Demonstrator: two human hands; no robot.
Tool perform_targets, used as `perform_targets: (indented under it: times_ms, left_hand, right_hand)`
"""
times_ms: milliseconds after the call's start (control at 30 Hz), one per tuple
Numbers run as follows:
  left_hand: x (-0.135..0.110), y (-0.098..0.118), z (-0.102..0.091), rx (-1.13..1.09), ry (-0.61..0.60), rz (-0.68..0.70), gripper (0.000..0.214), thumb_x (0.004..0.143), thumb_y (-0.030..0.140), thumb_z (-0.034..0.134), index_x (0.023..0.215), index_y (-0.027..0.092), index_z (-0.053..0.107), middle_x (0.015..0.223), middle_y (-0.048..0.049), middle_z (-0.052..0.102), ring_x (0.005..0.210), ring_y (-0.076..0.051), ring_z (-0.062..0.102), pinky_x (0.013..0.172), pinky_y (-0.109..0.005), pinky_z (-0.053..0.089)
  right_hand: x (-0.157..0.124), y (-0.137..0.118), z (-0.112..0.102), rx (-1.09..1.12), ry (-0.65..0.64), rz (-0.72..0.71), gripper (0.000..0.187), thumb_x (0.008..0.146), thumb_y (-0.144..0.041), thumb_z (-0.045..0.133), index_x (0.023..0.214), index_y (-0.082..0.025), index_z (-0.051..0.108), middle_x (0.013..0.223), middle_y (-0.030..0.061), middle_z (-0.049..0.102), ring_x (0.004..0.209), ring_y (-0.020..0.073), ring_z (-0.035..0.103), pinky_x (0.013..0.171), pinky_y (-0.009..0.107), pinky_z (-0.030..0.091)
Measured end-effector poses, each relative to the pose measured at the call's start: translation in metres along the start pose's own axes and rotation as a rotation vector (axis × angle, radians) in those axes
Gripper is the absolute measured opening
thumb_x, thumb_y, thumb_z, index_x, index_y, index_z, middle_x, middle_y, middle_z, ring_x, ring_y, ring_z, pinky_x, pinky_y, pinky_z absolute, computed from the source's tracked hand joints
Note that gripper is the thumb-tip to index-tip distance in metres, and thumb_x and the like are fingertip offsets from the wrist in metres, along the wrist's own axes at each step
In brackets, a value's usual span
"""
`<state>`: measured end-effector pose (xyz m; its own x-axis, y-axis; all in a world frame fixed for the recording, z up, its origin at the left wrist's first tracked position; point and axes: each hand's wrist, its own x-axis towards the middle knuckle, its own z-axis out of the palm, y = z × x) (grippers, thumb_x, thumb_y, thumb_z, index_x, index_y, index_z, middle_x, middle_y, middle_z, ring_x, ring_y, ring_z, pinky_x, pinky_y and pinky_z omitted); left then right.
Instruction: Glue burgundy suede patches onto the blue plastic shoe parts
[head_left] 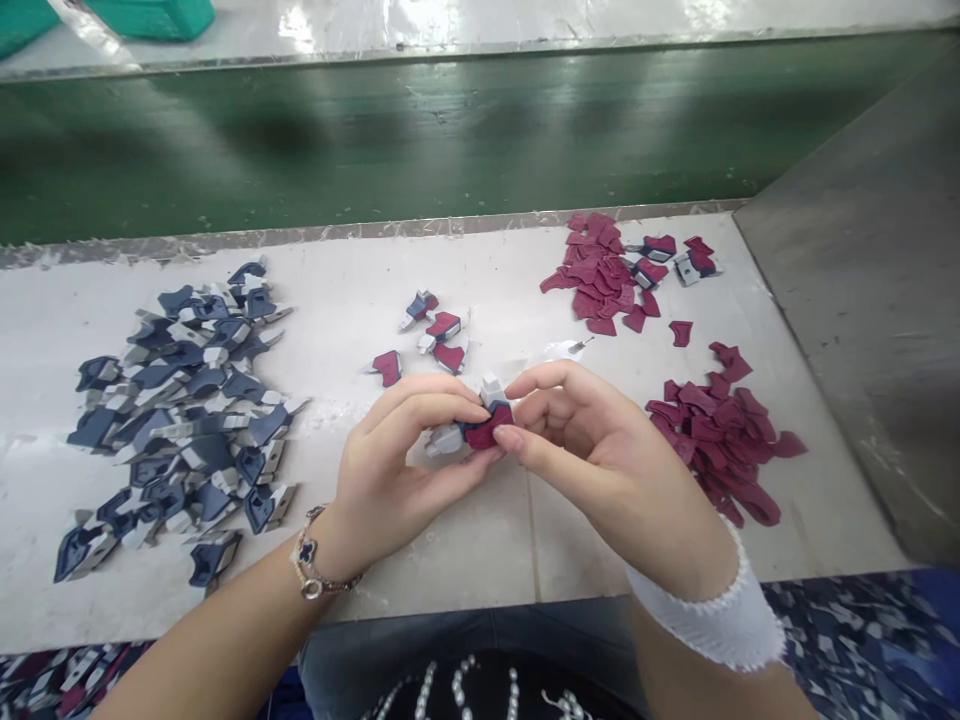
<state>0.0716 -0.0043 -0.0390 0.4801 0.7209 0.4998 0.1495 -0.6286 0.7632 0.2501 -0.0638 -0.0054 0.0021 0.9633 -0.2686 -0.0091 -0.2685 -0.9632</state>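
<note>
Navy-and-grey pieces [180, 410] lie heaped at left on the white tabletop [337, 300]. At lower centre, the left hand [397, 450] and right hand [600, 450] pinch a maroon-and-grey piece [484, 425] between them, while loose maroon cutouts [720, 430] lie piled at right.

No text, labels, numbers or signs can be read anywhere here.

A pile of navy pieces [180, 420] lies at nine o'clock on the table [337, 310], maroon pieces [600, 275] at two and three, a green belt [375, 130] at twelve.
</note>
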Motion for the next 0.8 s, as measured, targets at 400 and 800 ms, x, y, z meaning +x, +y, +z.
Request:
perform_targets:
  times_ms: [400,800]
  left_hand:
    - [0.000,0.000,-0.002,-0.028,0.019,0.036,0.034,0.076,0.013,0.081,0.103,0.024,0.064,0.098,-0.0038,0.069,0.091,-0.018,0.068,0.079,-0.034,0.061]
    - [-0.001,-0.003,-0.003,-0.094,0.036,0.079,0.035,0.075,0.009,0.081,0.102,0.022,0.064,0.100,-0.0042,0.068,0.093,-0.017,0.067,0.081,-0.032,0.061]
  right_hand:
    - [0.001,-0.004,0.000,0.031,-0.029,-0.001,0.012,0.096,-0.033,0.063,0.106,-0.026,0.061,0.078,-0.0053,0.063,0.074,0.0112,0.059,0.068,0.024,0.047]
    - [-0.009,-0.009,0.010,-0.235,0.006,-0.181,0.010,0.102,-0.027,0.050,0.109,-0.026,0.056,0.099,-0.0027,0.061,0.091,0.0130,0.060,0.081,0.027,0.048]
